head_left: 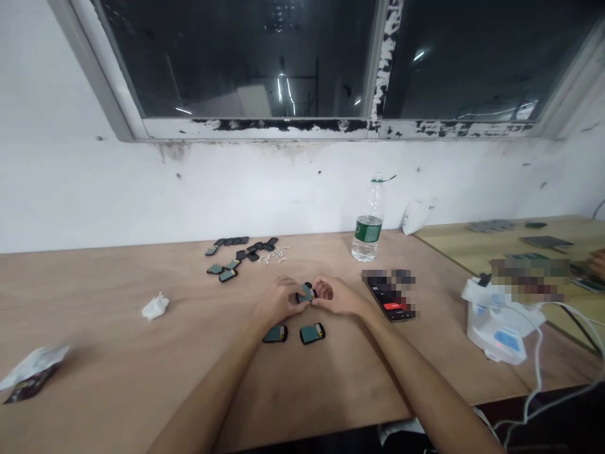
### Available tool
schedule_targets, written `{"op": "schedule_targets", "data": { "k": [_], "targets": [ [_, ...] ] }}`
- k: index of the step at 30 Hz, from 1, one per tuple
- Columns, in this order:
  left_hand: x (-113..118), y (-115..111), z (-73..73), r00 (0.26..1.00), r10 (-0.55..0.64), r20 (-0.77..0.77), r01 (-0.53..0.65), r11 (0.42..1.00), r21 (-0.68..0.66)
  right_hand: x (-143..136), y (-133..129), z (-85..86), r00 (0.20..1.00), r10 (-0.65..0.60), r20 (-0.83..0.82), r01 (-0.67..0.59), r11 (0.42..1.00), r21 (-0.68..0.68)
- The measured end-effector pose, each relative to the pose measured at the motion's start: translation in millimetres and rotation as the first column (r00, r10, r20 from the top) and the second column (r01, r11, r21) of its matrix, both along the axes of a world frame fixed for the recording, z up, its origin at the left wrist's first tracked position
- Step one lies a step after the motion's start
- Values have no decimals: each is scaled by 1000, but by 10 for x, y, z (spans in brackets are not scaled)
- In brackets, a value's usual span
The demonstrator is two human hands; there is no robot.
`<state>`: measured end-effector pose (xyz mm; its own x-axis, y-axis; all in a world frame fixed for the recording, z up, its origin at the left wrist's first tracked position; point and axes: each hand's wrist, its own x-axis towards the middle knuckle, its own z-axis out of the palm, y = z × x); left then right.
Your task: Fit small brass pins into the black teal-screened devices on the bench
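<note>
Over the middle of the wooden table, both my hands meet at a small black-framed device [305, 293] with a grey-green face. My left hand [282, 297] grips its left side, the thumb along the near edge. From the right, my right hand [334, 295] pinches the other end with curled fingers; whether a tiny part is between them is too small to tell. Nearer me lie two similar devices, one on the left [275, 334] and one on the right [312, 333], face up with a yellowish strip at one end.
Several black cases [255, 248] and small white pieces [274, 255] lie farther back. A water bottle [367, 230] stands near the wall. To the right are a phone [388, 296] and a white power strip [501, 325] with cables. Crumpled tissue [155, 306] and a torn wrapper [33, 375] lie left.
</note>
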<state>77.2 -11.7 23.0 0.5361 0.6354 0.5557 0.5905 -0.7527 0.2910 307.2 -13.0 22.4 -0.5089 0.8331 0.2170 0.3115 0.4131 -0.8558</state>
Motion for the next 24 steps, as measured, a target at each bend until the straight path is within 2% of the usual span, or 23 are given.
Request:
{"op": "schedule_targets", "data": {
  "k": [6,11,15,20,22,24],
  "targets": [
    [17,-5,-24,1000,-21,12,21,1000,7,19,-36,8,999,48,1,-48,998,32],
    [42,-26,-15,999,-34,-2,34,999,26,21,-61,32,999,7,45,-10,998,61],
    [35,-9,-46,999,-32,3,32,999,23,12,-55,51,998,-49,45,41,988,148],
    [55,-28,-41,999,-18,33,19,999,-30,27,-14,94,999,-49,-18,52,985,163],
    [75,-60,-14,999,-14,33,16,998,-67,96,52,99,989,-116,-87,130,976,174],
    [96,-90,11,1000,-13,12,14,995,-98,208,147,83,954,-251,-163,281,938,201]
  ]
}}
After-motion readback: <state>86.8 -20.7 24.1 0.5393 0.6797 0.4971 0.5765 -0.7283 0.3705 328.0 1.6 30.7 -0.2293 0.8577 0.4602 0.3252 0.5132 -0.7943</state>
